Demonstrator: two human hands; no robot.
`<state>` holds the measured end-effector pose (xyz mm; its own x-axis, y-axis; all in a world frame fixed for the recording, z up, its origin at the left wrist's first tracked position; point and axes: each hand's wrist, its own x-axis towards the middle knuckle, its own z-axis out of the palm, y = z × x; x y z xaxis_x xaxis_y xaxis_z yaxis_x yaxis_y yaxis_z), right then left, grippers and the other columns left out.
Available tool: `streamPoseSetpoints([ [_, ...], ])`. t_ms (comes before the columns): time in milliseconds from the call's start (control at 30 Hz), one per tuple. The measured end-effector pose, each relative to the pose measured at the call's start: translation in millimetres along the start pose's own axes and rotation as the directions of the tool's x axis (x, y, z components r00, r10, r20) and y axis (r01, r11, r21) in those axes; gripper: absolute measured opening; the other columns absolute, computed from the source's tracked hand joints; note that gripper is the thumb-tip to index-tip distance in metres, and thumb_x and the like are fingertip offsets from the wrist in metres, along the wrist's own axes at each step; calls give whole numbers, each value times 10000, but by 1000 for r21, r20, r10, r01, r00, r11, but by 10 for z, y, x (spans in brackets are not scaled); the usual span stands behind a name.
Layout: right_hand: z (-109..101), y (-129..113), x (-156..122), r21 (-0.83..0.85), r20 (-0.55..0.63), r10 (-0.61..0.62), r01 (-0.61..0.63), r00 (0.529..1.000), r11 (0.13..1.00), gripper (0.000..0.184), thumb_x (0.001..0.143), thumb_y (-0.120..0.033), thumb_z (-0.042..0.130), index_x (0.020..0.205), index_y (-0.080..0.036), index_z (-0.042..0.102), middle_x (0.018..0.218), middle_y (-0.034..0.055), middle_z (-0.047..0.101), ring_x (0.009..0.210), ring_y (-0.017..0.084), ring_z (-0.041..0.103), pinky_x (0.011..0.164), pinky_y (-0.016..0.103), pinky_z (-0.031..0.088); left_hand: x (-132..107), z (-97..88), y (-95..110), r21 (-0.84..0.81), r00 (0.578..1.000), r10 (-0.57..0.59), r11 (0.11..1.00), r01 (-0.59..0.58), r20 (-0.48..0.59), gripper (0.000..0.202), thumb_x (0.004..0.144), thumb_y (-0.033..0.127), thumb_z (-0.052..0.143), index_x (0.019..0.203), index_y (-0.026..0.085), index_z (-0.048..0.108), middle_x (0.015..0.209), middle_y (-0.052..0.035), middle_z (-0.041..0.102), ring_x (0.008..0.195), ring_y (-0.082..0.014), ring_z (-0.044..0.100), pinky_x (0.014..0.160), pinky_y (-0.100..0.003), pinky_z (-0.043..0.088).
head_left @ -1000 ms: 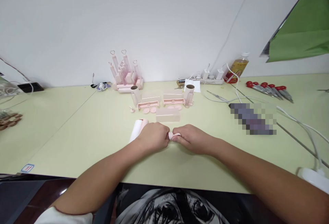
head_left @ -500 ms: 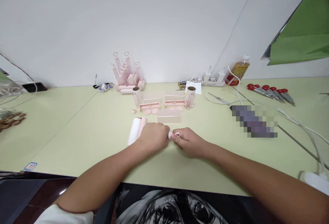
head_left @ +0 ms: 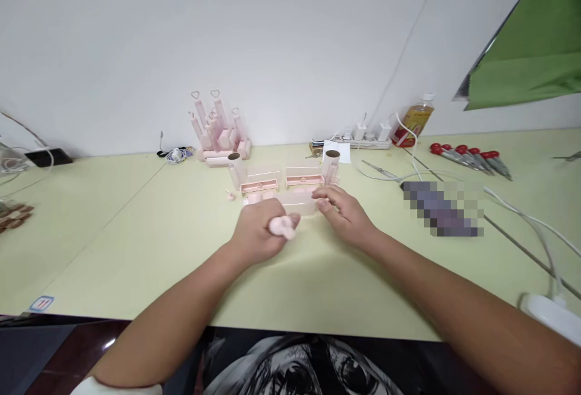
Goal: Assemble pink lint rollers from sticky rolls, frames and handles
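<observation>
My left hand [head_left: 258, 231] is closed around a pink lint roller. The roller's smooth pink handle end [head_left: 282, 227] pokes out toward me, slightly blurred, while the hand hides most of the rest. To the right, my right hand [head_left: 347, 216] is empty, its fingers loosely apart and reaching to the right end of a translucent pink cover [head_left: 297, 202]. Behind the cover lie two pink trays, a left tray [head_left: 259, 186] and a right tray [head_left: 305, 181]. On either side of these stand a left paper roll [head_left: 235, 168] and a right paper roll [head_left: 331, 165].
Pink lint rollers with heart loops [head_left: 218, 132] stand by the wall at left. A power strip [head_left: 363, 144], a juice bottle [head_left: 414, 121], scissors [head_left: 380, 169], red-handled tools [head_left: 469, 158], a pixelated dark object [head_left: 442, 210] and white cables [head_left: 521, 207] occupy the right side.
My hands have parted. The right hand has let go of the pink handle end and moved right and forward. The left hand has turned the lint roller, so its handle end faces me.
</observation>
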<state>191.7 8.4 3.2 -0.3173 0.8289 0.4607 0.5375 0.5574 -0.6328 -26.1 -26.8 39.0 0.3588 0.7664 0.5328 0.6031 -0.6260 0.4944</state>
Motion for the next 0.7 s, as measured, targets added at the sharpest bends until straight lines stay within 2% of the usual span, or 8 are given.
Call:
streamPoseSetpoints([
  [100,85,170,48,-147,125,-15,33,992,989,405,936,-429,460,1269,-203,510,1437,136,436,1342,297,343,1061,466,310,-13,-76,-87,-341,957,-16,936,-87,-289,433,859,536,465,569,215,446,540,-19,498,527,-149,507,547,-294,416],
  [200,185,203,64,-211,257,-19,75,966,974,469,904,-402,517,1328,-207,468,1473,136,389,1342,314,326,1066,489,302,4,-89,-183,-398,897,-64,909,-128,-437,509,797,667,430,550,224,475,545,-34,473,531,-172,487,556,-335,421],
  [367,133,27,58,-348,223,86,-4,971,937,244,836,-362,567,1005,-187,554,1067,114,582,980,271,511,805,385,429,64,-54,-260,-476,897,-184,879,-33,-402,503,801,629,451,527,209,485,515,-15,413,483,-135,381,525,-308,350],
  [433,68,-18,47,-387,232,151,-51,961,921,182,809,-357,571,869,-198,507,942,85,578,841,231,514,672,323,400,89,-41,-280,-534,884,-256,846,9,-390,503,824,604,451,527,201,496,500,-9,406,470,-124,373,494,-284,317],
  [500,18,-22,37,-382,241,211,-107,947,918,194,783,-357,584,809,-210,459,863,55,570,741,195,496,582,287,343,119,-35,-306,-574,838,-357,816,65,-413,529,833,627,430,533,198,510,473,-5,404,444,-118,375,450,-263,285],
  [600,-10,20,40,-251,200,320,-267,926,930,262,757,-393,620,776,-223,420,750,10,553,642,162,471,522,264,302,181,-42,-350,-655,725,-517,746,121,-455,580,825,703,394,575,197,527,433,8,417,388,-106,376,389,-233,253],
  [667,-9,45,54,9,188,435,-444,881,896,286,778,-425,603,767,-227,397,691,-9,539,593,147,479,501,258,342,229,-61,-374,-715,660,-583,692,100,-473,597,821,732,383,595,195,514,415,23,418,354,-92,354,365,-218,237],
  [700,-6,49,62,190,213,482,-520,850,833,281,799,-437,579,778,-228,393,690,-11,546,578,142,493,500,263,386,251,-73,-382,-741,637,-605,667,77,-478,596,819,736,388,597,194,500,410,30,415,343,-85,343,357,-212,231],
])
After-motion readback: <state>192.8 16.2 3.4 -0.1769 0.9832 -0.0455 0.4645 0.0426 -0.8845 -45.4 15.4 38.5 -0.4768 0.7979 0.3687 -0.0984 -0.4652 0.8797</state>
